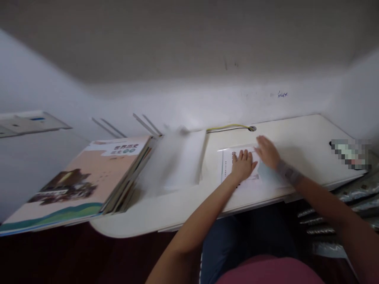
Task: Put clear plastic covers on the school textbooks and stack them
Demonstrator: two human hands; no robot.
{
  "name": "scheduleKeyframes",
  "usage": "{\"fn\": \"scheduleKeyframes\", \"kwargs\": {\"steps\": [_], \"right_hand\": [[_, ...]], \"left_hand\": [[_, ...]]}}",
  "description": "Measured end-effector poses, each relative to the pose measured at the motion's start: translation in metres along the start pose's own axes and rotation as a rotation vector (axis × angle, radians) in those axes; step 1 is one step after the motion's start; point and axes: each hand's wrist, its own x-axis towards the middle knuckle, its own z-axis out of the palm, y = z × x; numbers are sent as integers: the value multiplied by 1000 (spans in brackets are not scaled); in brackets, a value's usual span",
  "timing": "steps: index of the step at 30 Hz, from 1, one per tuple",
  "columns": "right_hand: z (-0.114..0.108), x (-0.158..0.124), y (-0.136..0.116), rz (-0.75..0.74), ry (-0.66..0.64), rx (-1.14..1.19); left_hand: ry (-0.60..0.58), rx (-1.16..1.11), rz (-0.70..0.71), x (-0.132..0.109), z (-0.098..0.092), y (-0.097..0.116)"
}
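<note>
A booklet (227, 167) with a pale cover and dark printed characters lies on the white desk. Something clear and shiny, like a plastic sleeve or film, shows along its edges. My left hand (243, 165) rests flat on the cover with its fingers spread. Just to the right, my right hand (268, 153) is over the right side of the booklet, slightly blurred, with its fingers stretched out and a dark band on the wrist. I cannot tell whether the right hand touches the film.
Left on the white desk (174, 211) stands a stack of books with a history textbook (97, 173) on top. Beside it lie blurred white sheets (188, 157). A yellow cable (227, 127) runs to a hole at the back. A phone-like object (349, 154), pixelated, lies at the right end.
</note>
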Motion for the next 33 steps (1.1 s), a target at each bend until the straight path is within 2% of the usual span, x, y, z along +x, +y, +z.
{"fn": "scheduleKeyframes", "kwargs": {"steps": [2,3,5,8,12,15,17,19,22,25,28,33], "right_hand": [[13,-18,-35,-153,-54,57],[19,-25,-45,-183,-79,67],[27,-32,-48,-195,-122,57],[26,-29,-15,-164,-165,-46],[8,-26,45,65,-168,-213],[-6,-23,62,154,-157,-238],[-10,-14,54,133,-140,-229],[-6,1,33,63,-130,-192],[15,24,-6,-97,-143,-104],[38,35,-27,-208,-163,-57],[46,33,-17,-257,-181,-58],[36,21,29,-217,-211,-103]], "left_hand": [[0,-6,-5,8,5,-2],[2,-9,0,10,8,-4],[25,-20,-6,10,11,-10],[95,-59,-127,5,10,-24],[155,-74,-319,-2,6,-41],[178,-54,-379,-1,4,-38],[174,-52,-330,2,4,-27],[142,-55,-233,8,3,-13],[70,-54,-147,17,5,4],[40,-54,-118,23,8,5],[48,-58,-112,22,9,-14],[94,-63,-279,8,8,-69]]}}
